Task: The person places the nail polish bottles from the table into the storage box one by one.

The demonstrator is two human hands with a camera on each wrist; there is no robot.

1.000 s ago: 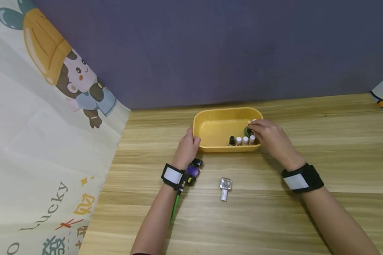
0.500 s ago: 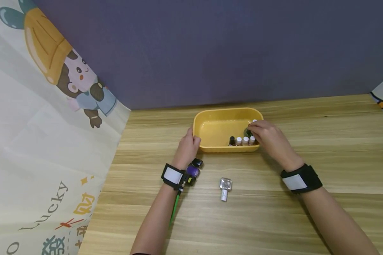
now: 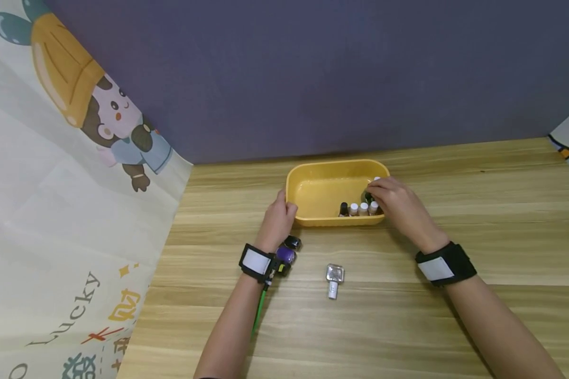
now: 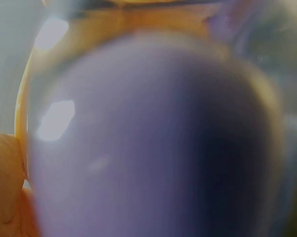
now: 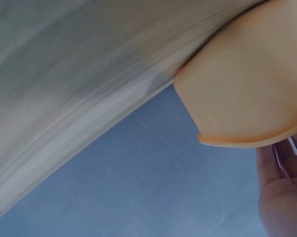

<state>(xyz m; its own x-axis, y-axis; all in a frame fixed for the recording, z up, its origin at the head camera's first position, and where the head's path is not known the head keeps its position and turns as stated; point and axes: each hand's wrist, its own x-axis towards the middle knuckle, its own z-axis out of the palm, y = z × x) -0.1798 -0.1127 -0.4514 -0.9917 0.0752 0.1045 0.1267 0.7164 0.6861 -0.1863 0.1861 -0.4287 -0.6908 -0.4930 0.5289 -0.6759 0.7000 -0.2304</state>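
At the right end of the yellow tray (image 3: 320, 192), the person's right hand (image 3: 400, 202) reaches over the rim with thumb and fingertips drawn together, apparently pinching a dark green bottle (image 3: 367, 196); the fingers hide the upper part, so exactly where it is gripped cannot be told. At the left end, the left hand (image 3: 277, 218) holds the tray, thumb at the rim and fingers along the outer side.

Along the near wall, toward the right, a black-capped bottle (image 3: 343, 209) and three white-capped bottles (image 3: 363, 209) line up with caps upward. One more white cap (image 3: 377, 179) shows just beyond the right fingertips.

The step in hand seems to be settling the green bottle among the others while the left hand steadies the tray. What comes next would call for getting it upright, then loosening the pinch without knocking its neighbours.

On the table (image 3: 384, 326), a clear square bottle (image 3: 334, 273) lies on its side, its cap toward the near edge. A purple bottle (image 3: 286, 255) and a black bottle (image 3: 293, 242) sit just right of the left wrist; these three look to be those left outside.
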